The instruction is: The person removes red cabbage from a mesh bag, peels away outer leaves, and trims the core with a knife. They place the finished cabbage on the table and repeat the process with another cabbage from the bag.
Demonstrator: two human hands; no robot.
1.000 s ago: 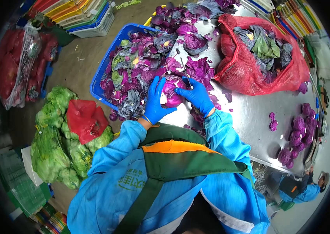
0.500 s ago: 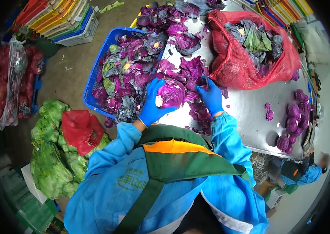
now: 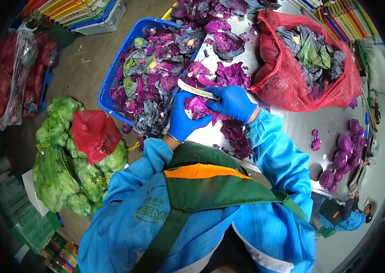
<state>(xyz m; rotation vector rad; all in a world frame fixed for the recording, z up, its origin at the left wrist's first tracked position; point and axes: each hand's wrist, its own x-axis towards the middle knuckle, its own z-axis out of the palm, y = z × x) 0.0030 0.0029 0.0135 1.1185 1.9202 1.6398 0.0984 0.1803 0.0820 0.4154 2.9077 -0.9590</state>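
Note:
A purple cabbage (image 3: pixel 198 107) is at the near edge of the metal table (image 3: pixel 292 132). My left hand (image 3: pixel 184 119), in a blue glove, holds it from the left, with thumb and fingers curved round it. My gloved right hand (image 3: pixel 232 102) grips a knife (image 3: pixel 197 90) whose pale blade points left across the top of the cabbage. The hands partly hide the cabbage. Loose purple leaves (image 3: pixel 231 75) lie beyond the hands. Just left is a blue crate (image 3: pixel 106 93) full of purple and green leaves.
A red mesh sack (image 3: pixel 281 93) of leaves stands on the table at right. Small purple cabbages (image 3: pixel 344 145) sit farther right. Bagged green cabbages (image 3: pixel 58 177) are on the left, below stacked crates (image 3: pixel 83 13). Another person (image 3: pixel 344 216) is at lower right.
My right hand has moved left and over the cabbage, and the knife blade now shows across its top. The whole view has shifted slightly.

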